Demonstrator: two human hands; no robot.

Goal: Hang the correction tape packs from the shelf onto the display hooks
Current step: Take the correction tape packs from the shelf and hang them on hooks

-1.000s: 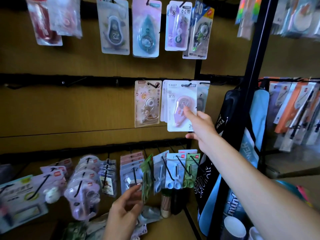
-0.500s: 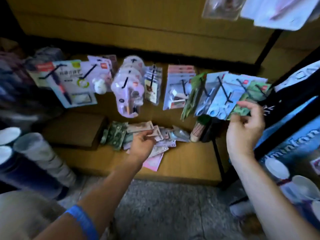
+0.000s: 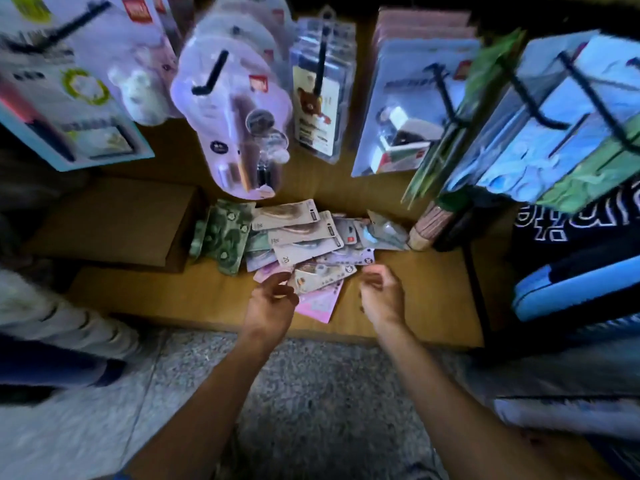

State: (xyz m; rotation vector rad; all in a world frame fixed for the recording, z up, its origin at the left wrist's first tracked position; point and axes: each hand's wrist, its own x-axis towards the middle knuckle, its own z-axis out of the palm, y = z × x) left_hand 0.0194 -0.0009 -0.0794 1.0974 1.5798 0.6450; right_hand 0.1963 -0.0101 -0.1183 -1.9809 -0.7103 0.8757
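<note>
**Both hands at the loose pile of packs**

The correction tape packs (image 3: 301,240) lay fanned on the wooden shelf (image 3: 429,292), at twelve o'clock from the hands. The left hand (image 3: 272,304) had its grip curled at a pack's near edge; whether it pinched the pack was unclear. The right hand (image 3: 381,296), at three o'clock from the left, hung loosely curled, holding nothing. Display hooks (image 3: 446,95) carried packs above.

Both forearms reach forward, bare; left grip (image 3: 273,299) fingers curled; right grip (image 3: 381,292) loosely curled.
</note>
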